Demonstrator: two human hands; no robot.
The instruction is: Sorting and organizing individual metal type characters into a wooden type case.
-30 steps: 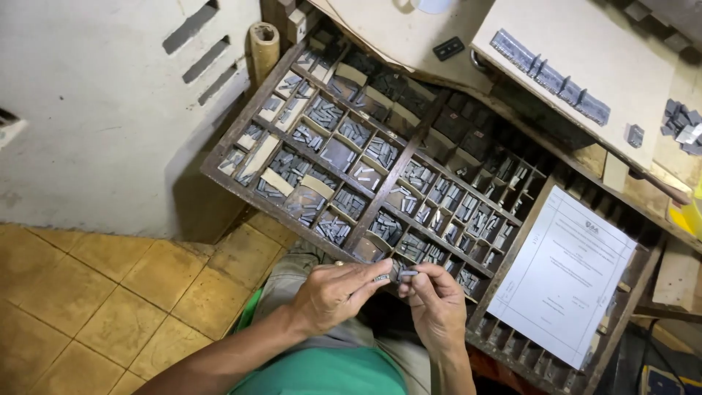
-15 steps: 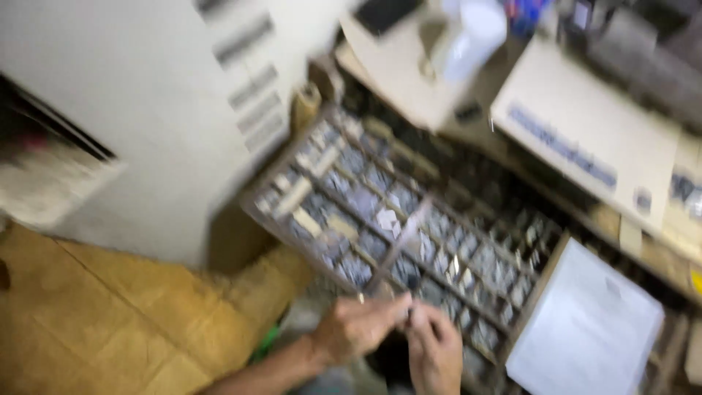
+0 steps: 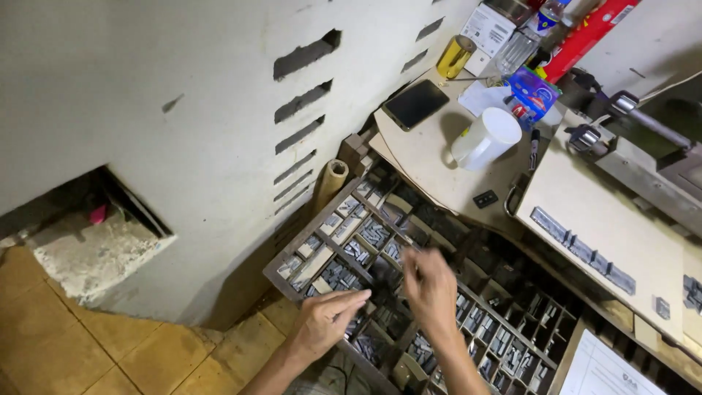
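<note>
right hand (image 3: 431,287) raised over the wooden type case (image 3: 409,292), motion-blurred; whether its fingers pinch anything cannot be told. left hand (image 3: 325,322) hovers at the case's near edge, fingers together, extended, holding nothing. white mug (image 3: 486,137) stands on the bench (image 3: 431,157) above.

It was a small letterpress printing workshop. A wooden type case (image 3: 439,292) stood slanted by the wall, its many compartments filled with metal sorts. Rows of set type (image 3: 581,250) lay on the pale surface (image 3: 621,219), beside machine parts (image 3: 629,110). A mug (image 3: 486,137), phone (image 3: 415,104) and clutter crowded the corner.
</note>
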